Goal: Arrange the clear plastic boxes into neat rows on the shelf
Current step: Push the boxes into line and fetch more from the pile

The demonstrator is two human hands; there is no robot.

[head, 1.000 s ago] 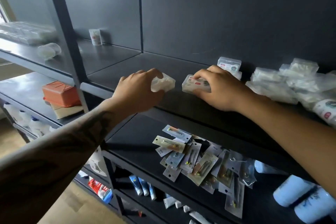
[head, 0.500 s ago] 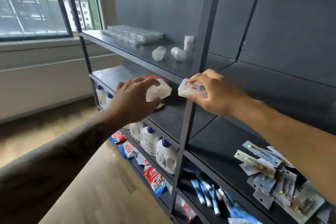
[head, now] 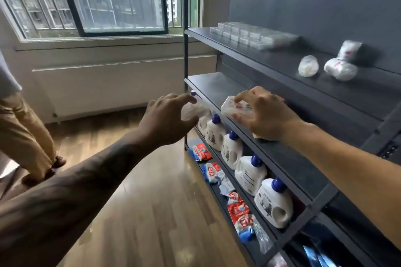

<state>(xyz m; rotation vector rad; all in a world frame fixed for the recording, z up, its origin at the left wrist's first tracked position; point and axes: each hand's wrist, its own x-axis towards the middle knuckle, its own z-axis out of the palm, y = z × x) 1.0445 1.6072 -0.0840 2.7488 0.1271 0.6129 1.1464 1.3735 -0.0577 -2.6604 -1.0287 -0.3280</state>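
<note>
My left hand (head: 167,118) grips a clear plastic box (head: 195,110) in front of the dark shelf unit, fingers curled round it. My right hand (head: 263,112) holds a second clear box with red print (head: 233,107) above the front edge of the middle shelf (head: 217,86). Rows of several clear plastic boxes (head: 249,33) lie lined up at the far left of the top shelf (head: 271,58).
Three round clear containers (head: 308,66) lie loose on the top shelf. White detergent bottles (head: 249,171) with blue caps fill the shelf below, red and blue packets (head: 238,212) the lowest. A person's legs (head: 23,136) stand at the left on the wooden floor, before a window.
The view has swung left along the shelf unit. Both hands carried their boxes leftward, from the right bay past the upright to the left bay.
</note>
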